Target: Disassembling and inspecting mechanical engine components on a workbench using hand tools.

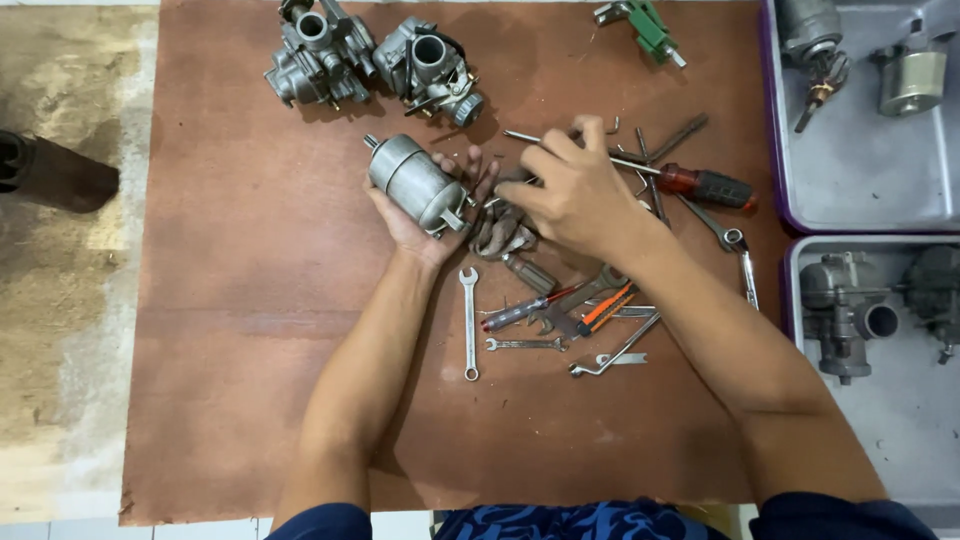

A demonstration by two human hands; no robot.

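A brown board (250,300) lies on the floor (60,300), carrying two carburetors (370,62), scattered wrenches (469,322), screwdrivers (700,184) and a green tool (650,28).

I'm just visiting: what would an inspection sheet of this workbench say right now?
Surface: brown board, stained.
Job's things: grey metal cylinder; long thin tool.
Clutter: spanners, red-handled screwdriver, two carburettors, green tool.
Hands: left hand cradles the cylinder; right hand grips the thin tool.
Cables: nothing seen.
Surroundings: two grey trays with engine parts; worn floor.
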